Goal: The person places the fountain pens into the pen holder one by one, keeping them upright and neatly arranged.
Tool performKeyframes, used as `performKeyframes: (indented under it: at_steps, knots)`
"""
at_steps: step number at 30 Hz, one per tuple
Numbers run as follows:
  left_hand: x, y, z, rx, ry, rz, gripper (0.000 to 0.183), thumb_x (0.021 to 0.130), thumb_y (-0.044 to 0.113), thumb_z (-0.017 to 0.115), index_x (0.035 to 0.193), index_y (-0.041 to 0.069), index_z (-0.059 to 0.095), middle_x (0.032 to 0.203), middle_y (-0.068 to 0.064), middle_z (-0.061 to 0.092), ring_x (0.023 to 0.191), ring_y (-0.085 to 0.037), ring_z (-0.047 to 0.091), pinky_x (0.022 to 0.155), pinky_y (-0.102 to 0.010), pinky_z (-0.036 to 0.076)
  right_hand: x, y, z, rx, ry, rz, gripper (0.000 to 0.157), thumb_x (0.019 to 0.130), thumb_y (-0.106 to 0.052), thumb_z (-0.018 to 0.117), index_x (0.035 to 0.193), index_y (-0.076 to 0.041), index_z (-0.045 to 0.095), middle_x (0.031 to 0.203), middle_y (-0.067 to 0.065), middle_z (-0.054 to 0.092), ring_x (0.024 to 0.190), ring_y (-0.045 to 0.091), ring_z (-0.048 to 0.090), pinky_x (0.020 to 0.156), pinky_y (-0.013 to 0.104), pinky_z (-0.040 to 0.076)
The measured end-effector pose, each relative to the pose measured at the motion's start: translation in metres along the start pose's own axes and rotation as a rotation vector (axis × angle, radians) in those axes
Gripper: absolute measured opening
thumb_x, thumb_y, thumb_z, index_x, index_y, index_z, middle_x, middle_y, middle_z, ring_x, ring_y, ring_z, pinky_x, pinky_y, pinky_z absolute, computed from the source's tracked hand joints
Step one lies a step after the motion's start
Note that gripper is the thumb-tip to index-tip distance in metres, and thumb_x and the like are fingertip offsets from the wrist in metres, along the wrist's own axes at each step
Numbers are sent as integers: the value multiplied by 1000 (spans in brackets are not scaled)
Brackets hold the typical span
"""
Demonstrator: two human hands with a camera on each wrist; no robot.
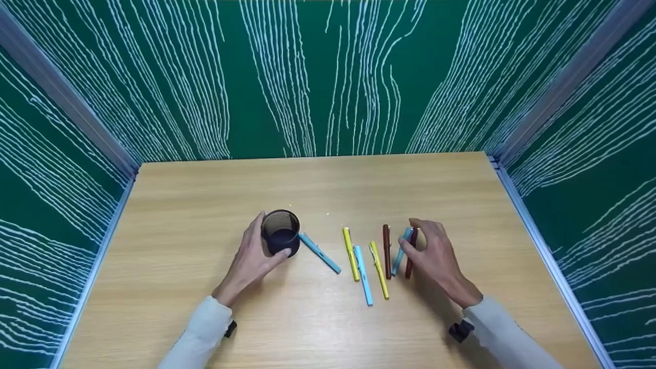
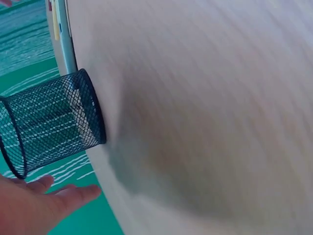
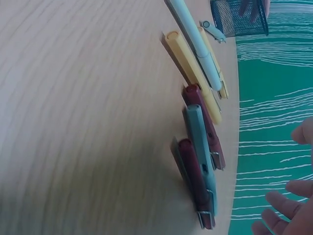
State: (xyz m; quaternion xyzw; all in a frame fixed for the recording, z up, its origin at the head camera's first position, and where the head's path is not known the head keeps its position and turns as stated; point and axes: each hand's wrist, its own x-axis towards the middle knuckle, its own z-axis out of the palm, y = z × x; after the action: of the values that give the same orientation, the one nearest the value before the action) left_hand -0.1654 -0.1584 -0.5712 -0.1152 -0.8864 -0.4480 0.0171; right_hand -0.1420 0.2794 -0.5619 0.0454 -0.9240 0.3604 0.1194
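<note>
In the head view my left hand (image 1: 253,253) spreads around the near-left side of a black mesh pen holder (image 1: 282,225), which stands upright. The left wrist view shows its fingers stretched out beside the mesh cup (image 2: 54,122), with a gap between. My right hand (image 1: 435,251) hovers over the right end of a row of pens, thumb and fingers apart. Below it lie a blue pen (image 1: 402,251) and a dark red pen (image 1: 409,266), partly covered by the hand. In the right wrist view the right fingers (image 3: 283,205) look clear of the pens.
A blue pen (image 1: 320,252) lies against the holder's right side. Further right are a yellow pen (image 1: 351,253), a light blue pen (image 1: 363,277), another yellow pen (image 1: 380,271) and a brown-red pen (image 1: 386,251). Green, white-streaked panels (image 1: 318,77) bound the wooden table (image 1: 205,195).
</note>
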Motion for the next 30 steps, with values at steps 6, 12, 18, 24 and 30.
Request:
performKeyframes:
  at_steps: [6,12,18,24,30]
  knots:
    - [4,-8,6,-153,19,-43,117,88,40,92,175,7,22,177,-20,32,164,-40,30,132,-64,24,1,1,14,20,-22,28,54,100,-21,82,144,5,66,143,26,64,134,43,54,112,65,49]
    - [6,-14,12,-281,36,-55,112,88,33,94,174,9,26,174,-17,37,162,-38,34,133,-60,23,1,3,27,35,-30,59,54,99,-19,81,145,4,65,140,25,67,129,41,57,110,62,52]
    - [7,-18,18,-424,53,-57,109,90,22,92,173,7,25,172,-18,39,161,-38,36,134,-57,22,0,7,39,12,-29,84,56,98,-22,83,144,4,66,133,21,72,120,37,57,103,57,52]
    - [9,-19,21,-585,48,-23,100,93,11,87,173,9,26,172,-18,37,158,-39,40,131,-56,29,1,14,50,-37,-1,47,56,95,-22,84,141,4,68,127,22,74,116,36,57,97,55,52]
    - [11,-18,22,-621,73,-28,98,91,9,89,172,14,33,171,-15,40,158,-35,40,132,-52,29,1,19,59,-61,24,23,43,90,-20,89,124,3,76,118,19,70,108,35,52,85,48,49]
